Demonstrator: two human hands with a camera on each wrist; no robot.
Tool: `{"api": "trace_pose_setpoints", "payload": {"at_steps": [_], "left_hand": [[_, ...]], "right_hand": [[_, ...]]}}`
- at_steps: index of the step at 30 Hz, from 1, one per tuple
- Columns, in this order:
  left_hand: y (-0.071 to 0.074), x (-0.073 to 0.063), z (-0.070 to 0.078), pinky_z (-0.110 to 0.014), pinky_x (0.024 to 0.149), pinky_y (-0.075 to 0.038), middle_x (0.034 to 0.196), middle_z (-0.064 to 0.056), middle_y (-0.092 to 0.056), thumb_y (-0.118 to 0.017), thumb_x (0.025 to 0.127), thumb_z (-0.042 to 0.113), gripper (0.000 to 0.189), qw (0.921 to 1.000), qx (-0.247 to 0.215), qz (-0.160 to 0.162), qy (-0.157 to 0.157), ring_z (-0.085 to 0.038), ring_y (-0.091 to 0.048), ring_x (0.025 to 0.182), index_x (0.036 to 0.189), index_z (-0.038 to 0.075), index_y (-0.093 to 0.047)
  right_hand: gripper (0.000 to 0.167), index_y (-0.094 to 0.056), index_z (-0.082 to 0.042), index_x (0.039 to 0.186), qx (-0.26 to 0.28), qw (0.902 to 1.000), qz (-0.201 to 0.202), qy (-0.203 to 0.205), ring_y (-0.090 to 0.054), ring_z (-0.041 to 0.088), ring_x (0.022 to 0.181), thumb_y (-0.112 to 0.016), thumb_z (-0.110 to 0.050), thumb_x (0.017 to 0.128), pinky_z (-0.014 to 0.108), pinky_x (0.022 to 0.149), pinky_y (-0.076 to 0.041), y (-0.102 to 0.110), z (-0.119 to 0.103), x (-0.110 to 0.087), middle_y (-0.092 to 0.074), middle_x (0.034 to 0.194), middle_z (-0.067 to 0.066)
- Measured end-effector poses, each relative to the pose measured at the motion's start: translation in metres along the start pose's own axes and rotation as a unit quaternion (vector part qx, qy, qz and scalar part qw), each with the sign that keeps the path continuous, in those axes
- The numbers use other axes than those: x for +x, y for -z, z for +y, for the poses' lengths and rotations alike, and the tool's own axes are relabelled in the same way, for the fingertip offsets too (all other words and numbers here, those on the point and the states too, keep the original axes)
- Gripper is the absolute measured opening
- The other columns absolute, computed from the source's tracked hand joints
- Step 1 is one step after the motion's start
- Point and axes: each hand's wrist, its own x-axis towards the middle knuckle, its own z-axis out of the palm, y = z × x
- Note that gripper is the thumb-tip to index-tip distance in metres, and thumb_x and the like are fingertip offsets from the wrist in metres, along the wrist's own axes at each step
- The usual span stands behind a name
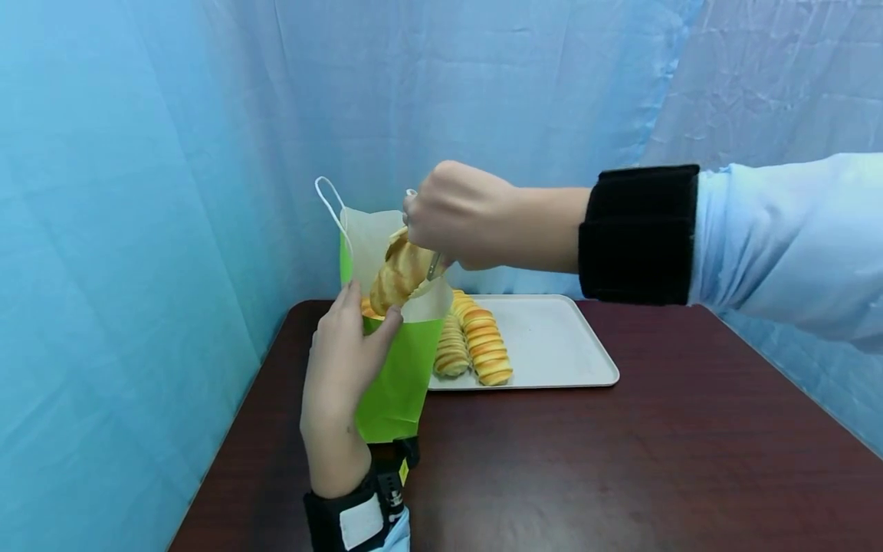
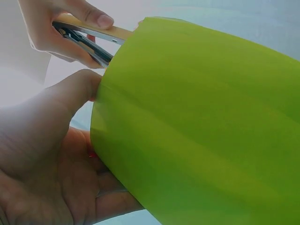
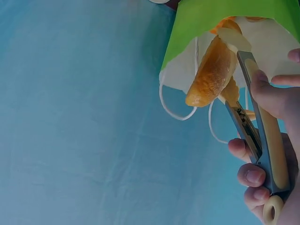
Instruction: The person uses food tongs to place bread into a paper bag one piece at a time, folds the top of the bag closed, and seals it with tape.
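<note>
My right hand grips a pair of food tongs with cream-coloured handles. Between the tongs' tips is a golden-brown bread roll, tilted at the mouth of a green paper bag. The right wrist view shows this roll partly within the bag's white-lined opening. With thumb and fingers, my left hand holds the bag's near left side by the rim. More bread shows inside the bag; the rest of the inside is hidden.
A white tray lies behind and right of the bag, bearing a ridged long bread and a paler one beside it. The bag's white cord handle stands up at the left. Blue curtains surround the dark wooden table.
</note>
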Motion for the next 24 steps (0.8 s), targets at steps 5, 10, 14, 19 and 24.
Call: {"api": "trace_pose_setpoints", "payload": {"at_steps": [5,10,14,19,24], "left_hand": [[0.002,-0.002,0.001,-0.055,0.113,-0.036,0.164,-0.018,-0.028,-0.055,0.102,0.036,0.076,0.9996,-0.003,-0.02,0.019,-0.038,-0.036,0.146,0.16,-0.002,-0.024],[0.002,-0.002,0.002,-0.056,0.115,-0.033,0.165,-0.02,-0.026,-0.053,0.102,0.038,0.077,0.9993,-0.001,-0.027,0.026,-0.038,-0.031,0.149,0.16,-0.002,-0.022],[0.001,-0.003,0.003,-0.056,0.115,-0.034,0.164,-0.021,-0.026,-0.053,0.102,0.038,0.076,0.9994,-0.004,-0.025,0.025,-0.039,-0.031,0.149,0.159,-0.003,-0.024],[0.0,-0.004,0.004,-0.058,0.107,-0.042,0.162,-0.02,-0.033,-0.054,0.102,0.036,0.072,0.9997,-0.011,-0.017,0.014,-0.042,-0.046,0.138,0.157,-0.003,-0.03],[-0.001,-0.004,0.006,-0.055,0.093,-0.05,0.151,-0.018,-0.047,-0.056,0.1,0.034,0.069,0.9999,-0.009,-0.005,0.005,-0.041,-0.062,0.114,0.155,-0.002,-0.035]], "right_hand": [[0.014,-0.071,-0.013,0.085,-0.01,0.9998,-0.013,0.004,-0.048,0.014,0.057,-0.072,-0.026,0.091,0.031,0.056,-0.05,-0.004,-0.011,0.01,-0.065,0.09,0.004],[0.017,-0.065,-0.016,0.078,-0.034,0.9994,-0.008,-0.001,-0.031,0.01,0.053,-0.059,-0.005,0.089,0.025,0.049,-0.031,-0.007,-0.021,0.019,-0.064,0.083,0.001],[0.018,-0.066,-0.017,0.082,-0.064,0.9979,-0.002,-0.004,-0.029,0.011,0.055,-0.057,-0.005,0.092,0.024,0.051,-0.03,-0.008,-0.026,0.028,-0.063,0.082,0.0],[0.021,-0.057,-0.018,0.077,-0.081,0.9966,0.001,-0.013,-0.021,0.012,0.055,-0.053,-0.006,0.094,0.025,0.05,-0.025,-0.011,-0.03,0.041,-0.047,0.072,-0.002],[0.034,-0.031,-0.02,0.068,-0.11,0.9933,-0.012,-0.034,-0.011,0.012,0.055,-0.044,-0.001,0.093,0.027,0.049,-0.011,-0.016,-0.035,0.052,-0.023,0.065,-0.003]]}}
